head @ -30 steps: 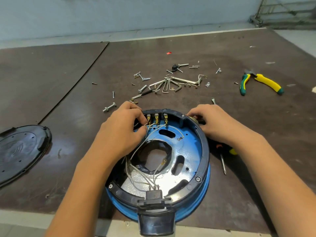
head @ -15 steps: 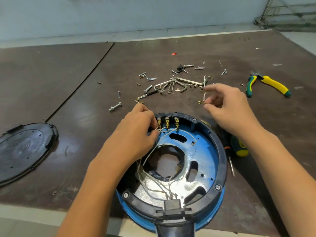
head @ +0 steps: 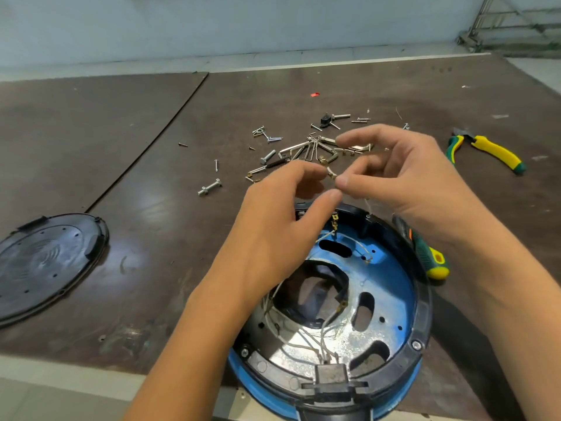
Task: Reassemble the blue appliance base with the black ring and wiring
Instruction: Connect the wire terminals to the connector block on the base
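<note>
Both hands have left the blue base [head: 391,278]: the right hand [head: 403,183] fetched a loose wire [head: 331,174] from the screw pile [head: 303,150] and the left hand [head: 282,214] joined it, both pinching it above the far side of the black ring [head: 425,302], so connection looks next. The base overhangs the near edge of the counter [head: 151,268]; a screwdriver [head: 431,256] crowds its right.

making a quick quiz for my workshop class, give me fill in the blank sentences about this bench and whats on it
1. The right hand pinches a thin wire above the ___ appliance base.
2. The pliers lie to the ___ of both hands.
3. The round black cover lies on the table to the ___ of the base.
4. The screwdriver has a green and ___ handle.
Missing words: blue; right; left; yellow.
</note>
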